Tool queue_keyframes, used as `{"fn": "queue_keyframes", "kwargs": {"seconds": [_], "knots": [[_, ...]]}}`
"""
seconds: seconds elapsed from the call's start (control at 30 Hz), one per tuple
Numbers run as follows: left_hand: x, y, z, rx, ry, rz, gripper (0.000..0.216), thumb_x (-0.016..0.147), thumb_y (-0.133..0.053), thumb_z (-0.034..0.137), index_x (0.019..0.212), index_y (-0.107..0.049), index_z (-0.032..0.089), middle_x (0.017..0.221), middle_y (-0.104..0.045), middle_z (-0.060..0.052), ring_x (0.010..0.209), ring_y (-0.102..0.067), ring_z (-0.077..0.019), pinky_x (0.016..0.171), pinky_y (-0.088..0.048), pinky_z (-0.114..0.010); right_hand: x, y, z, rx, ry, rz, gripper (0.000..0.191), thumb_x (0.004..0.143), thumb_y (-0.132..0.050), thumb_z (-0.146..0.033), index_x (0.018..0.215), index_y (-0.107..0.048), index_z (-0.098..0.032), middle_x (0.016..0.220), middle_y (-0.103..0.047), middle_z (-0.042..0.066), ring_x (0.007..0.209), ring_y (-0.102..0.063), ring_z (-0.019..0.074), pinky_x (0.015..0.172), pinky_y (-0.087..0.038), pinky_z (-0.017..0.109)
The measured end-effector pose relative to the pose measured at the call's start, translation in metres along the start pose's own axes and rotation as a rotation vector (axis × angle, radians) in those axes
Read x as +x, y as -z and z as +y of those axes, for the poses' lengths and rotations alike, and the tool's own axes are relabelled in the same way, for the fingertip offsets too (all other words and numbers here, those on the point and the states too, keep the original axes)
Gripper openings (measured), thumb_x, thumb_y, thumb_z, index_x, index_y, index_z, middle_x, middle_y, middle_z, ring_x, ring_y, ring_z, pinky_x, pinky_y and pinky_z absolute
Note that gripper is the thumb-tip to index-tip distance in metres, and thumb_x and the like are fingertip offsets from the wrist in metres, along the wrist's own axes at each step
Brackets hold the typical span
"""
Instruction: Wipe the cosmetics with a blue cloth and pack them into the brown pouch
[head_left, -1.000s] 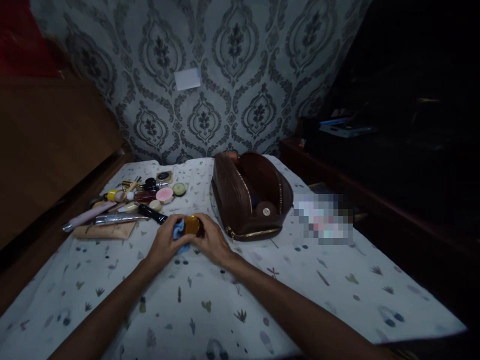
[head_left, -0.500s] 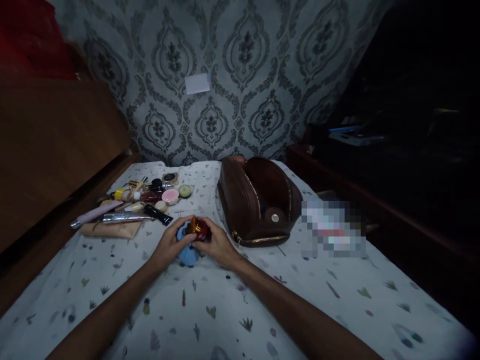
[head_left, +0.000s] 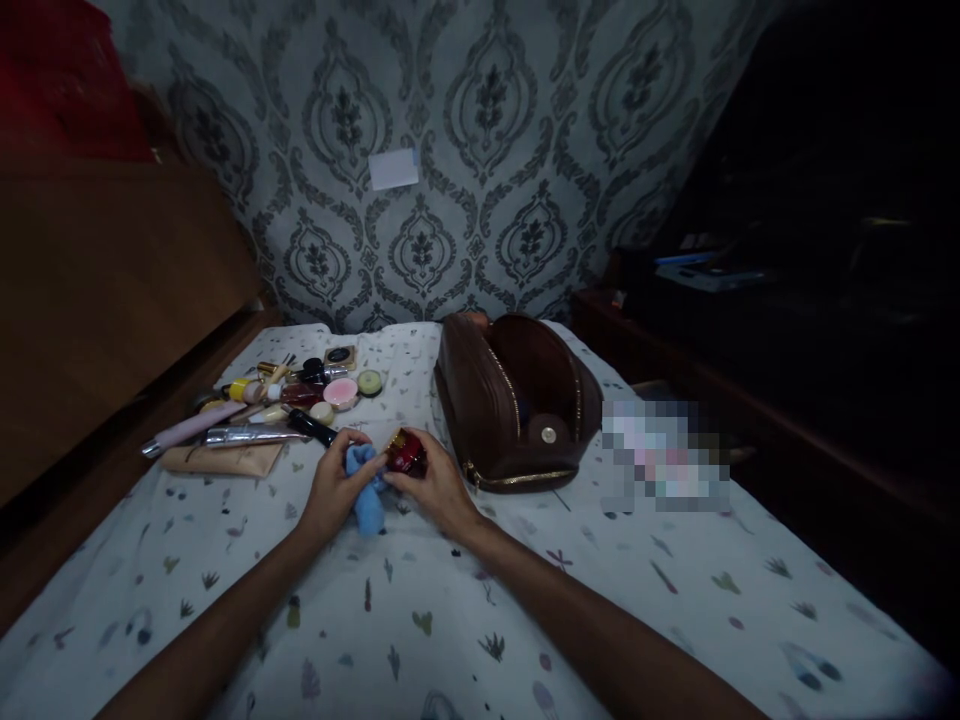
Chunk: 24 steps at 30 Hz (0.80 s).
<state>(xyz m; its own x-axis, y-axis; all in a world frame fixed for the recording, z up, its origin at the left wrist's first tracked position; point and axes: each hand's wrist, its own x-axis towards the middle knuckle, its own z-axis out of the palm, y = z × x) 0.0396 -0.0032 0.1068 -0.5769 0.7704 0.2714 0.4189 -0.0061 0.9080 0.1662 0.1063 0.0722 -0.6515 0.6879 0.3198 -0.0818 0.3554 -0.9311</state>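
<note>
Jar (head_left: 410, 457), dk red w/ gold top (head_left: 397, 440): gripped in R hand (head_left: 441, 487), nr brown bag (head_left: 471, 415), unzipped. Cloth (head_left: 368, 510), blue: pinched in L hand (head_left: 334, 487), beside jar. Cosmetics (head_left: 340, 393), asst.: on printed sheet (head_left: 600, 610).

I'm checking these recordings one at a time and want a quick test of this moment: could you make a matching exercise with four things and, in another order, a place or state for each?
Things
1. blue cloth
2. brown bag
3. red container
4. pink round pot

Places or states
A. held in the right hand
B. lying in the group of small items left of the bag
C. bunched in the left hand
D. standing with its top gaping open

Right pairs: 1-C, 2-D, 3-A, 4-B
</note>
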Motion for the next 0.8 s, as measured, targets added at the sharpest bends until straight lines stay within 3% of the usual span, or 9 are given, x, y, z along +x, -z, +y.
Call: {"fn": "queue_keyframes", "kwargs": {"seconds": [0.13, 0.23, 0.37, 0.47, 0.6, 0.8], "knots": [[-0.005, 0.002, 0.003, 0.069, -0.130, 0.067, 0.020, 0.084, -0.065, 0.038, 0.087, -0.058, 0.020, 0.076, -0.061, 0.003, 0.069, -0.058, -0.0131, 0.063, -0.047, -0.022, -0.001, 0.002, -0.008, -0.057, -0.054, 0.036, 0.063, 0.066, -0.080, -0.032, 0.120, -0.052, -0.019, 0.106, -0.066, 0.006, 0.098, -0.063, 0.0231, 0.089, -0.048, 0.037], [-0.008, 0.002, 0.002, 0.151, -0.363, 0.066, 0.013, 0.090, -0.061, 0.031, 0.092, -0.063, 0.019, 0.088, -0.068, -0.002, 0.082, -0.064, -0.0164, 0.075, -0.051, -0.027, -0.002, 0.003, -0.012, -0.069, -0.074, 0.027, 0.055, 0.066, -0.079, -0.031, 0.111, -0.050, -0.019, 0.094, -0.065, 0.002, 0.085, -0.062, 0.0210, 0.078, -0.049, 0.033], [-0.007, 0.004, 0.000, 0.227, -0.688, -0.046, 0.015, 0.093, -0.058, 0.019, 0.105, -0.066, 0.019, 0.104, -0.071, -0.008, 0.100, -0.065, -0.0196, 0.089, -0.052, -0.034, -0.004, 0.003, -0.013, -0.071, -0.025, 0.010, 0.045, 0.069, -0.077, -0.030, 0.104, -0.050, -0.021, 0.086, -0.062, -0.001, 0.078, -0.059, 0.0185, 0.072, -0.047, 0.030], [-0.004, 0.006, -0.003, 0.267, -0.784, -0.110, 0.023, 0.093, -0.055, 0.016, 0.114, -0.066, 0.020, 0.112, -0.071, -0.010, 0.109, -0.063, -0.0213, 0.097, -0.049, -0.039, -0.006, 0.002, -0.013, -0.124, 0.075, -0.033, 0.039, 0.072, -0.075, -0.030, 0.103, -0.052, -0.021, 0.090, -0.060, 0.000, 0.082, -0.059, 0.0187, 0.075, -0.047, 0.030], [0.000, 0.007, -0.003, 0.251, -0.671, -0.111, 0.019, 0.094, -0.055, 0.022, 0.107, -0.070, 0.020, 0.106, -0.073, -0.010, 0.104, -0.064, -0.0217, 0.095, -0.050, -0.037, -0.009, 0.002, -0.013, -0.227, 0.262, -0.164, 0.035, 0.079, -0.068, -0.021, 0.111, -0.055, -0.020, 0.101, -0.059, 0.005, 0.092, -0.059, 0.0206, 0.081, -0.047, 0.032], [0.006, 0.011, 0.002, 0.061, -0.211, -0.119, 0.028, 0.091, -0.058, 0.041, 0.094, -0.074, 0.017, 0.092, -0.072, -0.007, 0.089, -0.065, -0.0215, 0.083, -0.050, -0.031, -0.008, 0.000, -0.005, -0.102, 0.286, -0.197, 0.046, 0.075, -0.072, -0.019, 0.118, -0.055, -0.020, 0.109, -0.062, 0.007, 0.100, -0.060, 0.0222, 0.089, -0.049, 0.036]]}}
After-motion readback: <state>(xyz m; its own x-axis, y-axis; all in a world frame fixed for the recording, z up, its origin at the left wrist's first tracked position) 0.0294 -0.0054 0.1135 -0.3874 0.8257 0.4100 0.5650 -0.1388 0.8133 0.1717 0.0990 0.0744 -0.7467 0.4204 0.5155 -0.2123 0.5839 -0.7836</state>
